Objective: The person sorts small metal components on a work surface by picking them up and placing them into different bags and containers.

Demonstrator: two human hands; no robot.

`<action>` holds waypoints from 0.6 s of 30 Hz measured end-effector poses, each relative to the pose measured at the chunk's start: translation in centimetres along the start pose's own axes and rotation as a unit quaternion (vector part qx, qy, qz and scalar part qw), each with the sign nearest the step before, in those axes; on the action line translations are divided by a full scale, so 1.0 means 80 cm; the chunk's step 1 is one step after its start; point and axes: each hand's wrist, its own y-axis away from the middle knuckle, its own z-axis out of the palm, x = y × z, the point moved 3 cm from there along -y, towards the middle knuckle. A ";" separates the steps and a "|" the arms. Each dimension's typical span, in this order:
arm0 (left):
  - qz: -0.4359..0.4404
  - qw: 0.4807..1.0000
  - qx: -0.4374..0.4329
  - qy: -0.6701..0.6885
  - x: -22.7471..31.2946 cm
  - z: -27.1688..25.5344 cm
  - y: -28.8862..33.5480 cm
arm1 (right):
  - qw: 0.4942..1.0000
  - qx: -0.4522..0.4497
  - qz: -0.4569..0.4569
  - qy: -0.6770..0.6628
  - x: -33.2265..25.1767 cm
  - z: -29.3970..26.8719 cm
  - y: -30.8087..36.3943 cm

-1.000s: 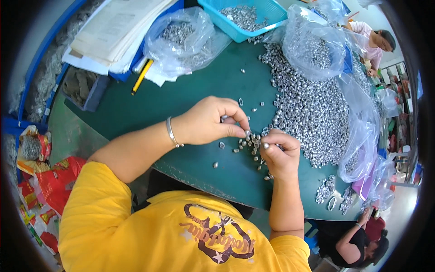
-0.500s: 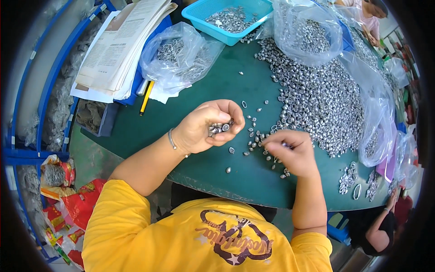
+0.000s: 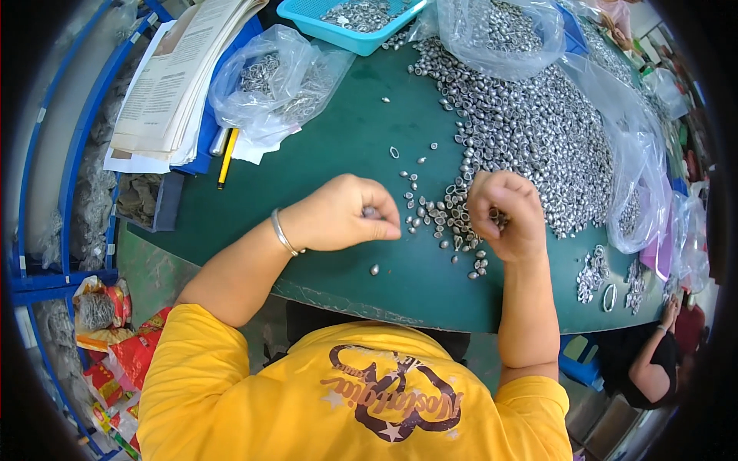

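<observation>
A large heap of small silver oval metal pieces (image 3: 565,154) spreads over the green table (image 3: 354,138) in front of me and to the right. My left hand (image 3: 346,215), with a bangle at its wrist, curls palm-down around some of these pieces; a bit of silver shows between its fingers. At the heap's near edge, my right hand (image 3: 507,215) is closed, and silver pieces show inside its curled fingers. Between the two hands lie several loose oval pieces (image 3: 438,215). One single piece (image 3: 374,270) rests near the table's front edge.
A blue basket (image 3: 354,34) of metal parts stands at the back, beside a clear bag (image 3: 280,84) of parts. Papers (image 3: 181,84) and a yellow pencil (image 3: 227,157) lie at left. Clear plastic bags (image 3: 630,177) border the heap. Another person's arm (image 3: 653,361) shows at right.
My left hand has turned over from palm-up to palm-down, its pieces now mostly hidden. My right hand has moved away onto the heap's edge and closed there. The whole view has shifted slightly.
</observation>
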 end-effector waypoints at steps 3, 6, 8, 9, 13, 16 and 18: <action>-0.101 0.839 -0.050 0.532 -0.012 -0.003 0.002 | 0.882 0.080 -0.060 0.460 0.006 0.023 0.000; -0.069 0.795 -0.062 0.600 -0.013 -0.009 0.001 | 0.741 0.032 -0.144 0.655 0.024 0.035 0.000; -0.078 0.804 -0.058 0.586 -0.012 -0.010 0.002 | 0.706 0.011 -0.134 0.695 0.030 0.043 0.000; -0.012 0.926 -0.060 0.373 -0.005 -0.012 0.002 | 0.710 0.009 -0.127 0.692 0.033 0.043 0.001; 0.126 0.978 -0.147 -0.071 0.010 -0.004 0.009 | 0.713 0.019 -0.159 0.683 0.037 0.037 -0.005; 0.162 0.962 -0.173 -0.135 0.003 0.011 0.014 | 0.897 0.067 -0.125 0.420 0.031 0.022 -0.007; 0.170 0.953 -0.154 -0.199 0.004 0.016 0.012 | 0.995 0.052 0.006 0.088 0.018 0.001 -0.006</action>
